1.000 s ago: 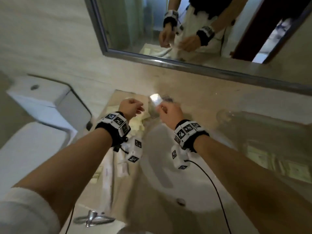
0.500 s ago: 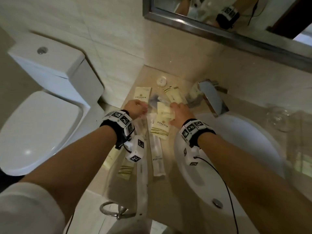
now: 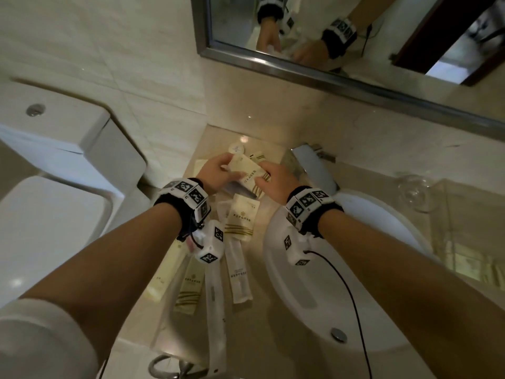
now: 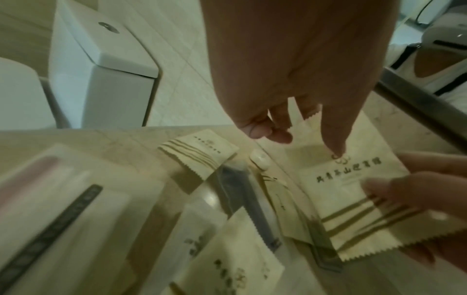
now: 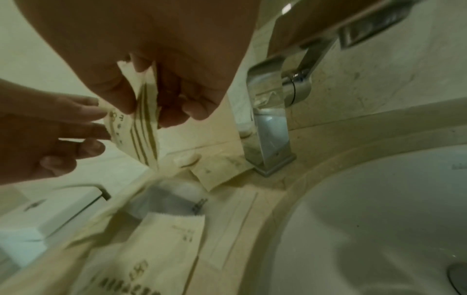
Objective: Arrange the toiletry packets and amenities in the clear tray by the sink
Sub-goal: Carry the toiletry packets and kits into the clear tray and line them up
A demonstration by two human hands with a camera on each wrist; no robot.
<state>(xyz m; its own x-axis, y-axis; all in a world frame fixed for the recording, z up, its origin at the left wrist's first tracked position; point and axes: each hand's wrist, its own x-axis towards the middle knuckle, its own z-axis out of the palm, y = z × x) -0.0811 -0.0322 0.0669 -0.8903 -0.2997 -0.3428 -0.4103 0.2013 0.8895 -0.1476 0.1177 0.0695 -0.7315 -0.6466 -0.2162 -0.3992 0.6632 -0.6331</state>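
Observation:
Both hands hold one cream packet with gold stripes (image 3: 247,173) just above the counter, left of the sink. My left hand (image 3: 218,170) pinches its plain end, with the thumb on the printed face (image 4: 336,153). My right hand (image 3: 276,184) pinches the striped end (image 5: 141,127). Below them lie several more items: a similar striped packet (image 3: 240,220), a long white sachet (image 3: 239,272), a long toothbrush pack (image 3: 216,310), a round white piece (image 3: 235,148) and a dark item in clear wrap (image 4: 240,203). A clear tray (image 3: 464,231) with packets inside stands right of the sink.
A chrome faucet (image 3: 314,165) stands just right of my right hand, over the white basin (image 3: 341,283). An upturned glass (image 3: 412,190) sits by the tray. The toilet (image 3: 54,173) is to the left below the counter edge, and a mirror (image 3: 341,36) hangs above.
The head view has tilted down from the mirror to the counter. Half a second ago both hands were low among the packets; now they hold one striped packet lifted between them.

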